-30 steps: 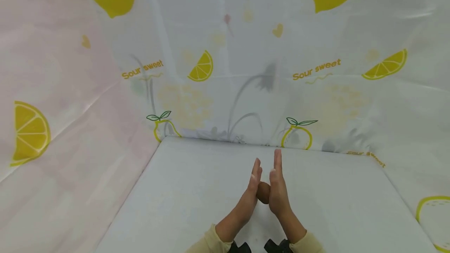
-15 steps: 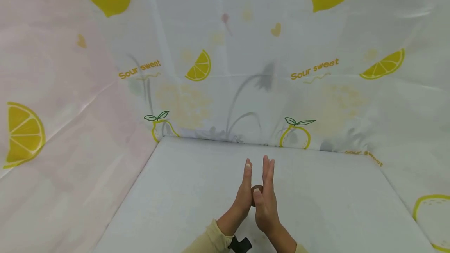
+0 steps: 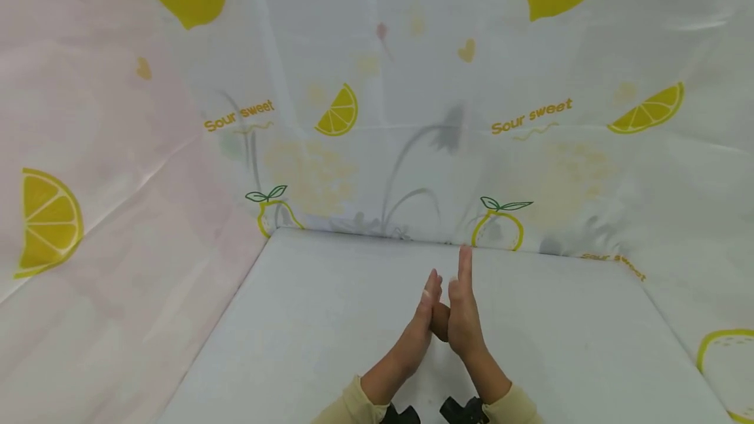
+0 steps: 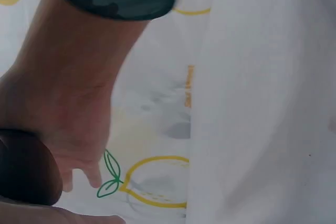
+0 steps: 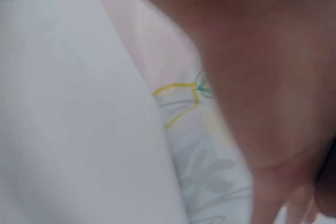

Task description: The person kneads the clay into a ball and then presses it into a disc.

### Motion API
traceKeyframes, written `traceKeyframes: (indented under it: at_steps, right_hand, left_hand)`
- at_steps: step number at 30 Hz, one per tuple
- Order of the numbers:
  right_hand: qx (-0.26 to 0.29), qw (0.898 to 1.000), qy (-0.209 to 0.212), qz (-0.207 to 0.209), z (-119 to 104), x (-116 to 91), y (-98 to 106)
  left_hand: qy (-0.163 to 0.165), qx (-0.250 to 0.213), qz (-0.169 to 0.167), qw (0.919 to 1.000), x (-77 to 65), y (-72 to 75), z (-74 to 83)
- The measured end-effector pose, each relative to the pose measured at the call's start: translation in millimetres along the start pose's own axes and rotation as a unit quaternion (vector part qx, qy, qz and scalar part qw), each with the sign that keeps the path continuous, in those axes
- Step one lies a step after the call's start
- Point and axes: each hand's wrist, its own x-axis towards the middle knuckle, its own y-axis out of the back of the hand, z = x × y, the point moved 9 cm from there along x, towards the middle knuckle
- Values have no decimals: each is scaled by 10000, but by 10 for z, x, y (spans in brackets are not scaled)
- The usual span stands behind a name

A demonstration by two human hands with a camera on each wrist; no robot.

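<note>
Head view: left hand (image 3: 414, 340) and right hand (image 3: 465, 324), fingers (image 3: 465, 267) straight, flank a brown lump (image 3: 440, 322), visible length following fingers.

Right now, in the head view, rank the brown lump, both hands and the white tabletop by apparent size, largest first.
1. White tabletop
2. Left hand and right hand: too alike to rank
3. Brown lump, between the hands

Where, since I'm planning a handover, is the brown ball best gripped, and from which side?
Pinch the brown ball by its uncovered upper and lower edges, probably from the person's side: left hand and right hand cover its flanks; its rounded form shows no handle.
</note>
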Motion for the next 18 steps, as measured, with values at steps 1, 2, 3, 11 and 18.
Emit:
traceKeyframes:
  at_steps: [1, 2, 3, 11, 18]
  right_hand:
    - [-41, 10000, 1, -30, 36, -32, -18]
    - [-148, 9999, 12, -43, 62, -70, -41]
    - [-242, 9997, 38, -71, 75, -110, -73]
    - [-845, 9941, 610, -289, -173, -318, -297]
    - [-904, 9908, 998, -131, -392, -206, -201]
  left_hand:
    - [-60, 20, -1, 10000, 2, 16, 32]
    - [-128, 57, 60, 9999, 6, 42, 63]
    - [-165, 76, 154, 9997, 14, 73, 82]
    - [138, 50, 1026, 9946, 48, 261, 32]
    - [556, -69, 966, 9937, 20, 151, -167]
